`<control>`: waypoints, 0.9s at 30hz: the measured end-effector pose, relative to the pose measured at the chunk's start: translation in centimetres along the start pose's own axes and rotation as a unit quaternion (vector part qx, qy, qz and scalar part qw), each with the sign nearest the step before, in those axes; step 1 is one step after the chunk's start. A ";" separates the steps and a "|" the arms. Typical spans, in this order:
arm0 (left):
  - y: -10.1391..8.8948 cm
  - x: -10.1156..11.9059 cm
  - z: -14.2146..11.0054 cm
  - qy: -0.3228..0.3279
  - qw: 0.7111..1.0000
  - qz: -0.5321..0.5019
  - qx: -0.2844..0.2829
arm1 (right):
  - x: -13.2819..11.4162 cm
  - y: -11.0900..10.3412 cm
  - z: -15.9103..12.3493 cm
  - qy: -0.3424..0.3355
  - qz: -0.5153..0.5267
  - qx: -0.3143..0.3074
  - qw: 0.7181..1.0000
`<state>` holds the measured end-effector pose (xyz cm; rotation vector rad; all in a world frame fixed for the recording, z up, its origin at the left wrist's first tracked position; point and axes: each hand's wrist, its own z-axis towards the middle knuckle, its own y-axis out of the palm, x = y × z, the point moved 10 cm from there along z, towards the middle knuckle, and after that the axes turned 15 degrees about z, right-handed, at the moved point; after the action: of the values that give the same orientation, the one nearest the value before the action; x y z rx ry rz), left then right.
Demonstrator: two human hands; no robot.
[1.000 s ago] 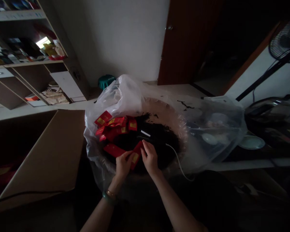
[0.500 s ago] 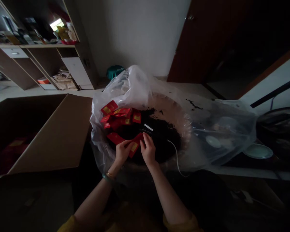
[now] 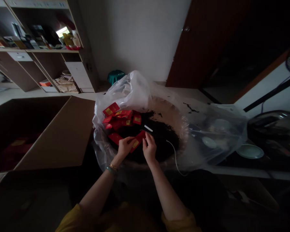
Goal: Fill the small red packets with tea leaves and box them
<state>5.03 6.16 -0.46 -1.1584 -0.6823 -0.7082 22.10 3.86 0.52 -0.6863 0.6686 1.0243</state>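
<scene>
Between my two hands is a small red packet [image 3: 138,140] with a gold label. My left hand [image 3: 124,149] pinches its lower left end, and my right hand [image 3: 149,149] has its fingertips closed at the upper right end. Just beyond the right fingertips sits a dark device with a white strip [image 3: 148,128]; a white cable [image 3: 176,157] runs from that side. Under the hands lie dark loose leaves [image 3: 165,132], looking like tea, in a wide round basket [image 3: 175,108]. Several red packets [image 3: 122,118] are heaped on the basket's left side.
Clear plastic sheeting [image 3: 132,84] surrounds the basket and spreads right. At left stands an open cardboard box [image 3: 55,138] with red packets inside. A pale green bowl [image 3: 250,151] is at right. Behind are shelves [image 3: 45,51], a teal bag [image 3: 116,76] and a brown door [image 3: 183,54].
The view has shifted slightly, so the background sits lower. Both hands still hold the red packet beside the device, with only a slight shift of the fingers.
</scene>
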 end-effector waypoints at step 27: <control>0.3 -1.7 0.0 -0.024 0.998 -0.059 -0.005 | -0.4 -0.4 -0.3 -0.040 -0.016 0.028 0.999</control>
<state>4.25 6.49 -1.92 -1.1548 -0.7932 -0.7849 22.23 3.32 0.72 -0.6011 0.6127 0.9953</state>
